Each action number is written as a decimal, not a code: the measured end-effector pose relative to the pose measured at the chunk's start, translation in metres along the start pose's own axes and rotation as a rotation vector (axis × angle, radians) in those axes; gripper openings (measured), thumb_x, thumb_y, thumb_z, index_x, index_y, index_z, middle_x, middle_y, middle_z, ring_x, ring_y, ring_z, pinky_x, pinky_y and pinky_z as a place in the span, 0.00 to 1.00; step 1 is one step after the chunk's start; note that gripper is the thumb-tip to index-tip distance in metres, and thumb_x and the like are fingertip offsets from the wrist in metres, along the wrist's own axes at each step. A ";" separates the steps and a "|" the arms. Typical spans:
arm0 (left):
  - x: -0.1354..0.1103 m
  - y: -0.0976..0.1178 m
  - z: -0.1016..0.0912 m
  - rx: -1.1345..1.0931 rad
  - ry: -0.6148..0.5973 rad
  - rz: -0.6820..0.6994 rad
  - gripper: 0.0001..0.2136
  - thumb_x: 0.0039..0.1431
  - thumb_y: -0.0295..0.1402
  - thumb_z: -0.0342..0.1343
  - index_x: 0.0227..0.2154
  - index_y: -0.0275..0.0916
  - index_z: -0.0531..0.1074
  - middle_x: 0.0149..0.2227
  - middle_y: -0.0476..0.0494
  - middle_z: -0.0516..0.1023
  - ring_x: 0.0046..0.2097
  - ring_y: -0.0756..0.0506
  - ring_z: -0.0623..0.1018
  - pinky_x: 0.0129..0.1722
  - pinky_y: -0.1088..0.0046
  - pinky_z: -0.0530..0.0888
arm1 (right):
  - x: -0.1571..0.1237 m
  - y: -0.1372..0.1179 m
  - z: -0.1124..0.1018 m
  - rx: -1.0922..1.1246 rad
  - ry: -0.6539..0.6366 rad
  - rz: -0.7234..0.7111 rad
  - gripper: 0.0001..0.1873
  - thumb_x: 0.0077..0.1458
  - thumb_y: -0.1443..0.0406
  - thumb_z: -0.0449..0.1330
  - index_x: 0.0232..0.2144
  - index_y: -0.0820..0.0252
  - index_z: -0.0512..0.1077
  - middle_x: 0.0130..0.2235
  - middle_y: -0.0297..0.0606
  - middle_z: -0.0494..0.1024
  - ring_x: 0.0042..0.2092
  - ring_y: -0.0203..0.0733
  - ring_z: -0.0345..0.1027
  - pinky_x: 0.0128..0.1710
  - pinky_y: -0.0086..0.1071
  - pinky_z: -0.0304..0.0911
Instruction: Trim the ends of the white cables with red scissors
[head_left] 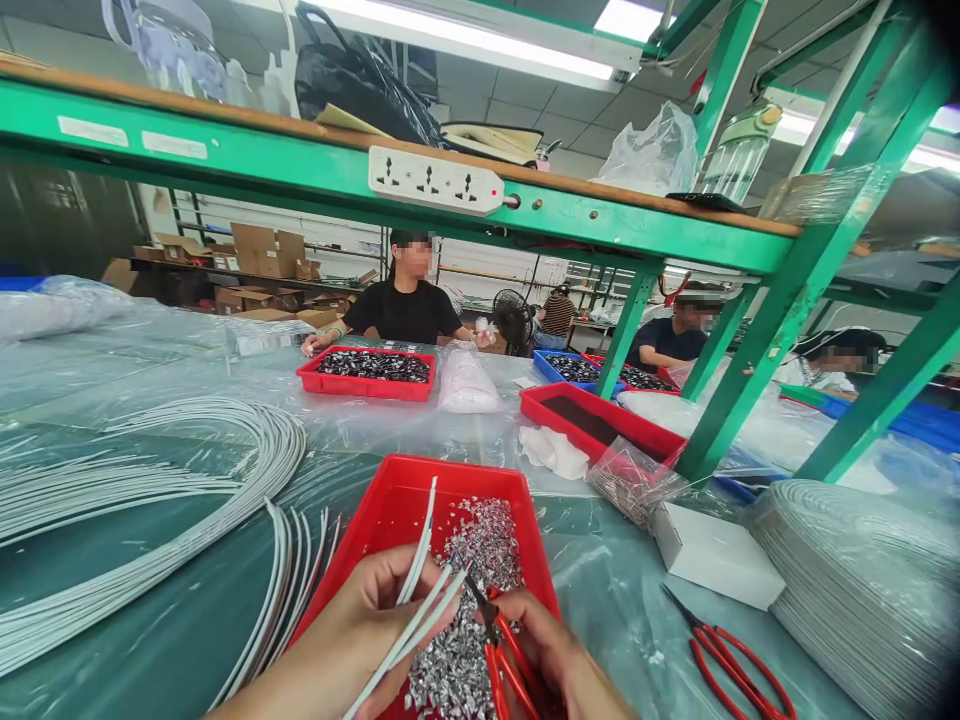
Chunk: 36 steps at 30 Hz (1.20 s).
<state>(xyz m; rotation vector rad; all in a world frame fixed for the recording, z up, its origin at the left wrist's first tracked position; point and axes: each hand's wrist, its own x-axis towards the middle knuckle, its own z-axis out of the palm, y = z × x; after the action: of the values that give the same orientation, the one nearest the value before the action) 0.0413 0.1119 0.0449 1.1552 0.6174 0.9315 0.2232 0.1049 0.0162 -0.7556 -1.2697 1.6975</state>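
My left hand (352, 620) is closed around a few white cables (426, 622), whose ends point up and to the right. In my right hand (559, 650) is a pair of red-handled cutting pliers (499, 650). The dark jaws touch or nearly touch the tip of one cable; I cannot tell if they are closed on it. Both hands are above a red tray (450, 468) with small silvery scraps (484, 530) in it. Left of the tray lie more loose white cables (279, 590).
Bundled white cables (262, 480) curve across the left. Red-handled scissors (739, 665), a white box (716, 555) and a large cable coil (847, 590) lie right. Beyond are a red tray of dark parts (367, 385), green posts (739, 370) and a co-worker (405, 305).
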 end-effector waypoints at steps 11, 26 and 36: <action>-0.003 0.000 -0.001 0.081 0.051 -0.001 0.21 0.48 0.50 0.66 0.26 0.36 0.67 0.12 0.58 0.60 0.09 0.58 0.57 0.07 0.93 0.47 | 0.005 0.007 -0.008 0.052 -0.024 0.188 0.13 0.51 0.58 0.52 0.31 0.62 0.70 0.17 0.31 0.65 0.18 0.31 0.59 0.17 0.23 0.55; -0.004 0.004 0.001 0.112 0.069 -0.022 0.22 0.46 0.50 0.66 0.25 0.35 0.67 0.12 0.57 0.59 0.10 0.58 0.57 0.07 0.91 0.48 | 0.000 0.009 -0.007 -0.091 -0.026 0.057 0.15 0.45 0.60 0.58 0.36 0.61 0.68 0.20 0.31 0.67 0.20 0.32 0.59 0.18 0.23 0.55; -0.004 0.011 0.007 0.242 0.112 0.002 0.16 0.50 0.44 0.63 0.25 0.35 0.68 0.13 0.56 0.60 0.12 0.56 0.58 0.10 0.88 0.52 | -0.011 0.003 -0.017 -0.536 0.052 -0.183 0.27 0.36 0.68 0.63 0.44 0.55 0.70 0.28 0.35 0.70 0.32 0.43 0.64 0.34 0.34 0.61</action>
<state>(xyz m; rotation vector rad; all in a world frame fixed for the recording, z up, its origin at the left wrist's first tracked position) 0.0419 0.1060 0.0578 1.3240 0.8378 0.9460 0.2415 0.1016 0.0078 -0.9483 -1.7260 1.1904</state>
